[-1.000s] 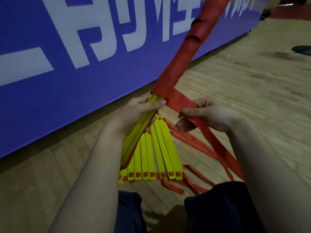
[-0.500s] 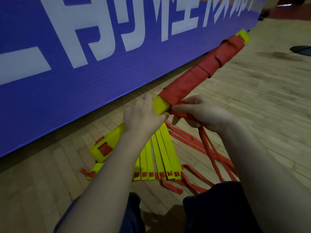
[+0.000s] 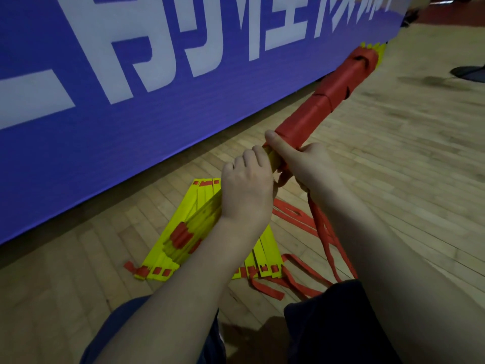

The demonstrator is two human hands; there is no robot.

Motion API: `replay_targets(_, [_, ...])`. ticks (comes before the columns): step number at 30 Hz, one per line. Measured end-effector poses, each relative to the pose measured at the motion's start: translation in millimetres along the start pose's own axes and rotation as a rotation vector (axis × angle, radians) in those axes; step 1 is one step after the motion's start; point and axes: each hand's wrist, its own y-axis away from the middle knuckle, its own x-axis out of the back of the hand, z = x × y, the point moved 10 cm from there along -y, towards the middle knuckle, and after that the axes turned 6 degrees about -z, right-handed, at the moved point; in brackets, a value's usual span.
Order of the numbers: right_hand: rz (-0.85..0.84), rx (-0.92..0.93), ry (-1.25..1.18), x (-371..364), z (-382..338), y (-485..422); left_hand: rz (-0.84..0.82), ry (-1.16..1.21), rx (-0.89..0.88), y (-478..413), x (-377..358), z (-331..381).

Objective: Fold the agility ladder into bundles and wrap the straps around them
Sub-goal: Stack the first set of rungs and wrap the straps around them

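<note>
A bundle of yellow ladder rungs (image 3: 189, 229) runs diagonally from lower left to upper right, its far half bound in red strap wraps (image 3: 325, 98). My left hand (image 3: 246, 190) grips the bare yellow part of the bundle from above. Just beyond it, my right hand (image 3: 307, 164) holds the bundle at the edge of the wraps, thumb lying along the top, with the red strap (image 3: 325, 232) trailing down from under its fingers to the floor. More yellow rungs (image 3: 262, 256) lie flat on the floor beneath the bundle.
A blue banner (image 3: 131, 101) with white characters stands along the left and back. Loose red straps (image 3: 291, 282) are strewn on the wooden floor (image 3: 406, 179) by my dark-trousered knees (image 3: 328, 324). A dark object (image 3: 469, 72) sits at the far right edge.
The bundle has swung down from steeply raised to a lower diagonal. My left hand shifted over the top of it. My right hand brought the strap in against the bundle and closed round it.
</note>
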Motion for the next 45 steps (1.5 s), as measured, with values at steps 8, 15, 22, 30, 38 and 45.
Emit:
replay_targets(8, [-0.128, 0.106, -0.180, 4.2, 6.0, -12.0, -0.386, 0.935, 0.034, -12.2, -40.0, -24.4])
replay_targets(15, [-0.397, 0.302, -0.279, -10.9, -11.0, -3.4, -1.049, 1.576, 0.131, 14.5, -76.3, -9.8])
replay_targets(22, [-0.632, 0.421, -0.379, -25.3, -21.9, 8.7, -1.412, 1.790, -0.060, 43.5, -57.9, 17.8])
replay_targets(30, [-0.808, 0.346, -0.357, -28.4, -9.5, 5.3, -1.085, 1.732, 0.086, 27.0, -48.1, 1.6])
replay_targets(38, [-0.864, 0.207, -0.475, -29.1, 6.8, 3.9, -0.908, 1.648, 0.307, 12.4, -71.8, -40.1])
replay_targets(45, [-0.859, 0.150, -0.432, -38.8, 9.5, 3.2, -0.881, 1.650, 0.232, 13.5, -49.2, -52.2])
